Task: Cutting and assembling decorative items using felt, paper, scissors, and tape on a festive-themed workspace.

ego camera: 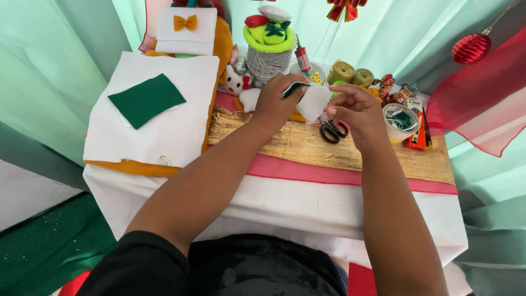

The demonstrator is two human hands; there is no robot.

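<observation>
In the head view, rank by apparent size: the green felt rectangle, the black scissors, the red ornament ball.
1. Green felt rectangle, clearly largest.
2. and 3. Red ornament ball and black scissors look about alike; the right hand partly hides the scissors, so no firm ranking.

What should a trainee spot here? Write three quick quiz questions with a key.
1. True or false: both hands hold the white felt piece.
2. What lies on the gold cloth under the right hand?
A. scissors
B. a ruler
C. a glue gun
3. What colour is the felt rectangle on the white sheet beside the left hand?

Key: 1 true; 2 A, the scissors; 3 green.
</observation>
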